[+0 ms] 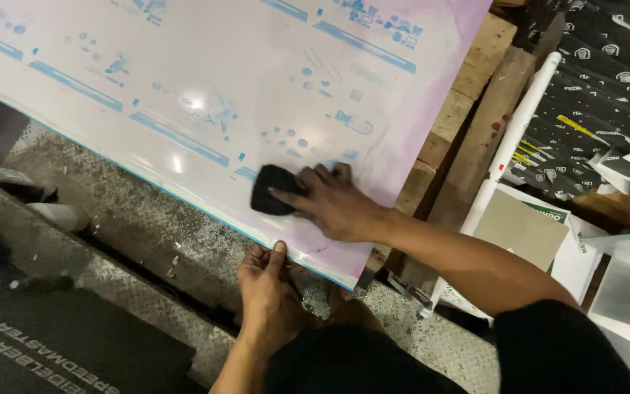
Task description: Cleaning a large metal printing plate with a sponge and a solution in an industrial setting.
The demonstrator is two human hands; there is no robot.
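The right hand (337, 204) presses a black sponge pad (273, 191) flat against a large glossy printing plate (205, 87), fingers spread and clamped over it; the left hand (265, 281) pinches the plate's lower edge, thumb on top. The plate leans on wooden blocks (468, 109) above the checker-plate floor (147, 233) — thin, springy, probably slick and easily creased, so best held by its edges.

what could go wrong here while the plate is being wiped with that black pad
The printing plate is thin, and the left hand grips only its lower edge, so pressure from the right hand might flex or crease it. That edge could cut the fingers. The black pad wipes near the plate's corner, so it may slip off onto the wooden blocks.
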